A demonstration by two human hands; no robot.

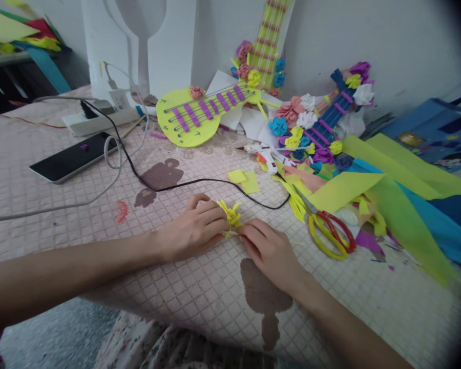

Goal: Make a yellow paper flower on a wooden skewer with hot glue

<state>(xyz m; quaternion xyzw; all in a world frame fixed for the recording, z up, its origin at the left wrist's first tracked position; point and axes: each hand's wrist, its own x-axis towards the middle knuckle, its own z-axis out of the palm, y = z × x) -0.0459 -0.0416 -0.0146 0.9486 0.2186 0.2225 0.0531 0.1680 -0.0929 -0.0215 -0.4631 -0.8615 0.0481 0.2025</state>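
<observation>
A small yellow paper flower [232, 212] is held between my two hands, low over the quilted cloth. My left hand [197, 225] has its fingers closed on the flower's left side. My right hand [267, 248] pinches its lower right end, where a thin pale strip shows under the fingers. The fingertips partly hide the flower's base. Just beyond my hands lie yellow paper squares [248, 180]. Scissors [330, 233] with yellow and red handles rest to the right of my right hand.
A black cable [200, 180] runs behind my hands to a white glue gun [267, 154]. Left are a phone [77, 156] and a power strip [96, 120]. Paper guitars [192, 136] decorated with flowers stand at the back. Crepe paper strips [415, 220] cover the right side.
</observation>
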